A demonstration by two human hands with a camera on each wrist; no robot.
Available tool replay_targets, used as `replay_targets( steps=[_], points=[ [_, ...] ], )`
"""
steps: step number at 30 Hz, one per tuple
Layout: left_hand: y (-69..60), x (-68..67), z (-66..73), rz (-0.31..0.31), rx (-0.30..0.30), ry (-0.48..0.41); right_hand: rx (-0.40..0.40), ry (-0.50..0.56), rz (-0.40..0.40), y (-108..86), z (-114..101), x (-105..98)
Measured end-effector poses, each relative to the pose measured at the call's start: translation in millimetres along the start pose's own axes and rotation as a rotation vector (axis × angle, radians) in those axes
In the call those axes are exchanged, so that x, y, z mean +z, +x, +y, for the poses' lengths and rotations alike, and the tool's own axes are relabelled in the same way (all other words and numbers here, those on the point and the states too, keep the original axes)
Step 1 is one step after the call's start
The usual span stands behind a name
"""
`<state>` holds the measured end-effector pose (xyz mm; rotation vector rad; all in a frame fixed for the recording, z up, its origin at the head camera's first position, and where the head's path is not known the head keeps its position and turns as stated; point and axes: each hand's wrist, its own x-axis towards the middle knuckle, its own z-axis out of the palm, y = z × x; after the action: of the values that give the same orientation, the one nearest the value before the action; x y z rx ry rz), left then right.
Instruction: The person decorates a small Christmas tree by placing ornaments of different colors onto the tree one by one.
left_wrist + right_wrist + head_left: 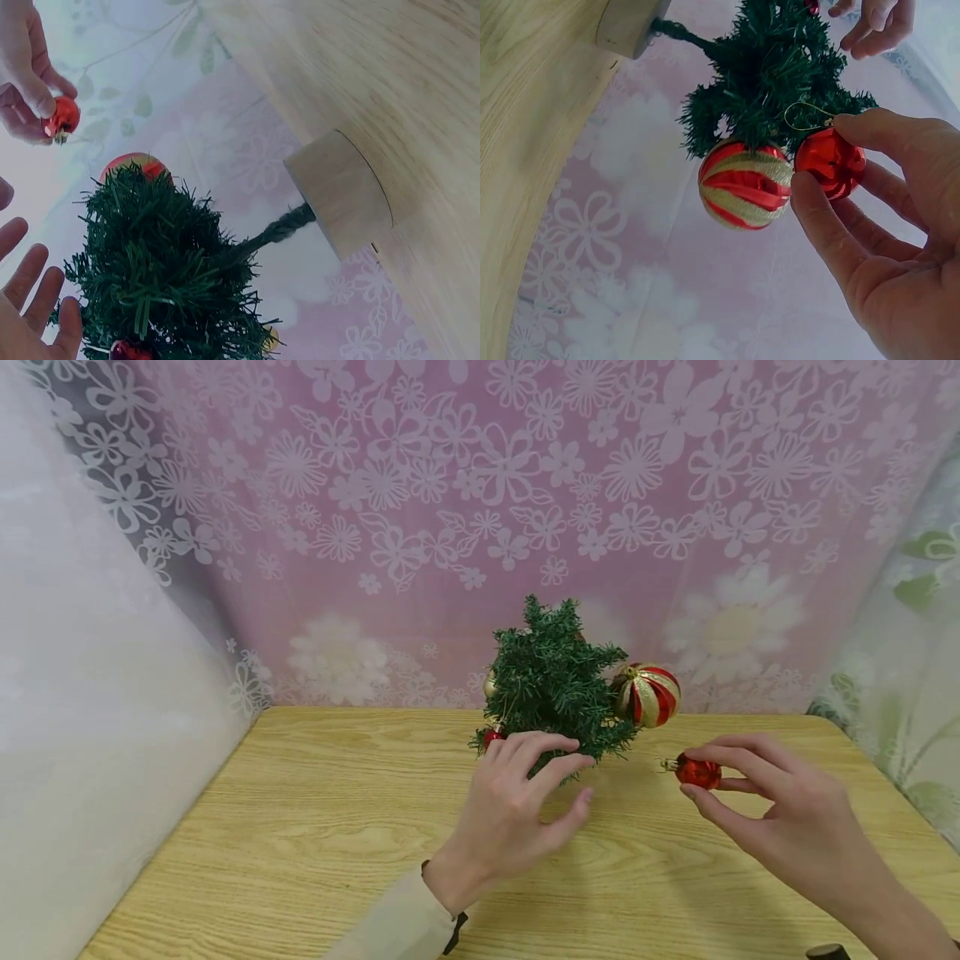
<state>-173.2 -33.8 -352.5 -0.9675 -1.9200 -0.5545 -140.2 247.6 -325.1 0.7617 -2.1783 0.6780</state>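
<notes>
A small green artificial Christmas tree point(555, 681) stands on the table, on a round wooden base point(345, 195) seen in the left wrist view. My right hand point(787, 810) pinches a shiny red bauble point(699, 772) between thumb and fingers, to the right of the tree. A thin gold loop point(799, 112) at the bauble's cap shows in the right wrist view. In front of the tree, my left hand point(517, 802) has its fingers spread and holds nothing. A large red and gold striped bauble point(654, 695) hangs on the tree's right side.
On the tree's left are another small red bauble point(492, 737) and a partly hidden gold one point(490, 683). A dark object point(827, 952) lies at the near right edge of the wooden table point(322, 827). Flowered curtains point(450, 527) rise behind the table.
</notes>
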Motion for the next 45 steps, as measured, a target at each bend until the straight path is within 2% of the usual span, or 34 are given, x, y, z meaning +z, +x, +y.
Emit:
replay_targets(
  steps=[8, 16, 23, 26, 29, 34, 40, 45],
  points=[
    [2.3, 4.0, 4.9, -0.023, -0.002, -0.007, 0.018, 0.046, -0.057, 7.7, -18.2, 5.2],
    [2.2, 7.9, 6.6, -0.051, 0.012, 0.037, -0.059, 0.149, -0.018, 11.4, -27.5, 15.7],
    [2.7, 10.2, 7.2, -0.04, 0.047, 0.078, 0.015, 0.123, -0.106, 12.0, -34.1, 16.4],
    [2.5, 10.6, 6.9, -0.023, 0.058, 0.088, -0.002, 0.127, -0.101, 11.9, -34.2, 18.9],
    [1.5, 10.1, 6.3, -0.014, 0.031, 0.038, -0.039, 0.146, -0.065, 11.3, -32.4, 23.0],
    [0.0, 7.4, 6.2, -0.01, -0.055, -0.118, -0.065, 0.151, -0.02, 8.9, -29.3, 28.4],
    [-1.6, 4.9, 7.5, -0.005, -0.152, -0.276, -0.049, 0.105, -0.086, 9.1, -32.6, 25.6],
    [-2.4, 4.2, 8.4, -0.002, -0.172, -0.332, -0.042, 0.141, -0.136, 10.9, -37.5, 24.2]
  ],
)
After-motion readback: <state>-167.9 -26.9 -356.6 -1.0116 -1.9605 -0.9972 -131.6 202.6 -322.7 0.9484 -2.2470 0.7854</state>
